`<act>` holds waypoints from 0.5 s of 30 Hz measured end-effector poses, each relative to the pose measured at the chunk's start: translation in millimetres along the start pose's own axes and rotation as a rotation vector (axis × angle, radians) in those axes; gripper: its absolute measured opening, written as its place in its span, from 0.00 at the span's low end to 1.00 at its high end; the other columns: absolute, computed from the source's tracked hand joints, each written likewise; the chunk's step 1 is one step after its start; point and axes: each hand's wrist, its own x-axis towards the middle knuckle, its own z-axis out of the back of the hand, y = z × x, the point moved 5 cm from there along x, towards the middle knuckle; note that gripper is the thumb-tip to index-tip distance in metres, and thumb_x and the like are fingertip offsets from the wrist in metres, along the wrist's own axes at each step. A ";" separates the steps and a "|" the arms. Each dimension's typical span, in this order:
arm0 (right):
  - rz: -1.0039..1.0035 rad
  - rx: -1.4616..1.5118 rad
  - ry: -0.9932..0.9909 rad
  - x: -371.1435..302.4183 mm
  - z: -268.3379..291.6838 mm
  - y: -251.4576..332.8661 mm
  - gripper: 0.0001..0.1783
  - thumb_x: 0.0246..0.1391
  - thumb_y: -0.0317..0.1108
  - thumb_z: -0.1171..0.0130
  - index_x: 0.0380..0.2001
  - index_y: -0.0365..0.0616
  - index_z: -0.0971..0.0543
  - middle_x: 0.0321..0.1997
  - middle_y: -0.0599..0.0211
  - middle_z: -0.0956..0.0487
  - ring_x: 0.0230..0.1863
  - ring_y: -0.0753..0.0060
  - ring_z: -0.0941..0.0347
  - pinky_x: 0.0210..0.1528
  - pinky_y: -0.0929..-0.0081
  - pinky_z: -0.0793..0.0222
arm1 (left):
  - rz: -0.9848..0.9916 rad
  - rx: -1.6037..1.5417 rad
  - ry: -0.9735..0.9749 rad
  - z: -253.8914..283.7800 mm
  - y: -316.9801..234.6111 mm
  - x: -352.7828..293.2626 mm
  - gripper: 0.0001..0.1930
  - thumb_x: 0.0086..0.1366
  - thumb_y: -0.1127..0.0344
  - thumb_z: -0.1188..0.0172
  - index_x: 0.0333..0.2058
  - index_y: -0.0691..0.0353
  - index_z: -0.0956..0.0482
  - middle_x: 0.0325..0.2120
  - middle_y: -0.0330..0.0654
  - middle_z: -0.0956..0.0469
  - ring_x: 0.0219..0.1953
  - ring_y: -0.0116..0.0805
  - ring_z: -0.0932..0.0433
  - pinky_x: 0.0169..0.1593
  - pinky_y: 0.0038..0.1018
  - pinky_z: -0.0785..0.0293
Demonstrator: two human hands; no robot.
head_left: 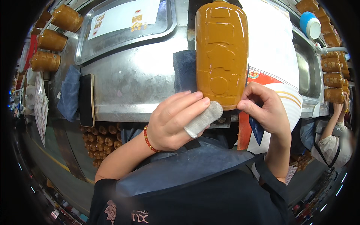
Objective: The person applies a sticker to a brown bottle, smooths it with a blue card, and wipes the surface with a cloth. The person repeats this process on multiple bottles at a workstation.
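Note:
A large glossy brown bottle (222,45), with raised panels on its face, lies with its base toward me. My left hand (170,122) is closed against the left side of that base, its fingertips touching the edge. One of its fingers wears a grey-white knitted finger sleeve (204,119). At the base's right corner, my right hand (269,108) has thumb and forefinger bent close together beside the bottle. A dark blue pointed flat tool (255,129) sticks down from under its curled fingers. The bottle's underside and the inside of my right hand are hidden.
Left on the steel table (131,84) are a metal tray (125,42) with printed sheets, a phone (87,99) and a blue cloth (69,93). A white printed sheet (268,41) lies right of the bottle, before a sink (309,71). A co-worker's hand (337,108) is far right.

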 end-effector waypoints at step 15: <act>0.073 0.070 -0.030 -8.6 20.7 -16.2 0.09 0.56 0.30 0.26 0.28 0.40 0.18 0.30 0.79 0.28 0.28 0.89 0.38 0.30 0.84 0.44 | -0.211 0.341 -0.076 -23.0 -13.3 47.6 0.10 0.62 0.68 0.38 0.43 0.57 0.16 0.47 0.31 0.22 0.57 0.26 0.25 0.61 0.31 0.23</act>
